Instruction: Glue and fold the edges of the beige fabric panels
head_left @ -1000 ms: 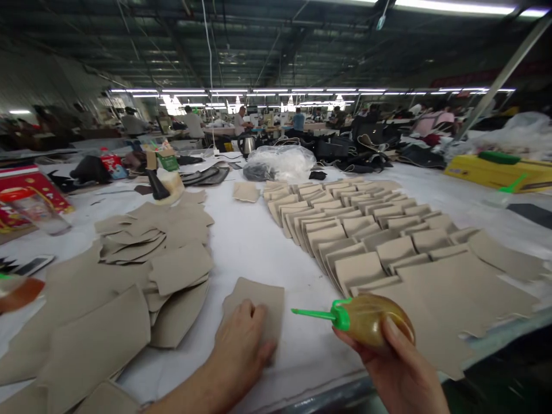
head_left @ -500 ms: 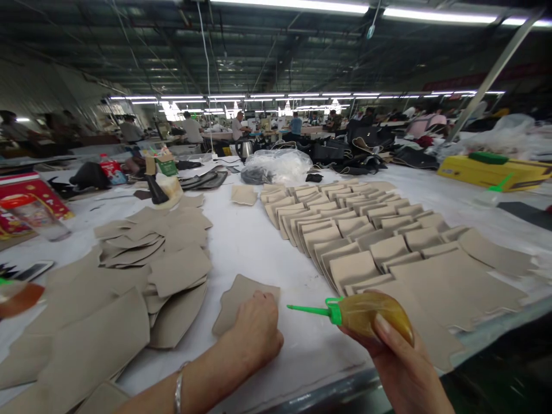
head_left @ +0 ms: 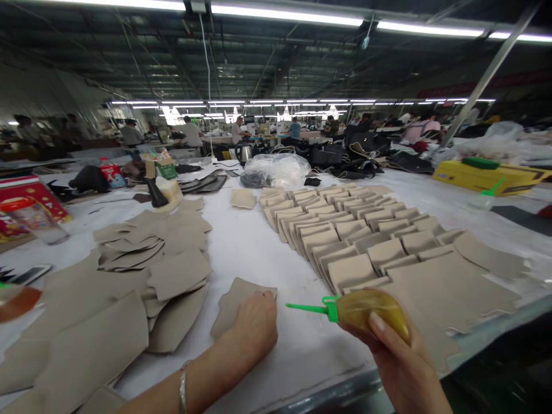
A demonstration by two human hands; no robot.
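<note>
My left hand (head_left: 252, 333) rests on a beige cut piece (head_left: 235, 302) lying on the white table (head_left: 254, 241); its fingers are curled and pressed on the piece's near edge. My right hand (head_left: 399, 368) grips an amber glue bottle (head_left: 371, 310) with a green nozzle (head_left: 308, 309) that points left toward the piece, held just above the table. A loose heap of the same beige pieces (head_left: 142, 270) lies to the left. Neat overlapping rows of beige pieces (head_left: 357, 236) cover the table to the right.
A clear plastic bag (head_left: 278, 167) and dark material lie at the table's far end. A red box and a clear jar (head_left: 37, 218) stand at far left, a phone (head_left: 28, 273) beside them. A yellow box (head_left: 489, 175) sits far right. Other people work at distant tables.
My left hand has drawn the beige piece a little to the left and turned it, with the fingers curling onto its near edge. The bottle has stayed nearly in place.
</note>
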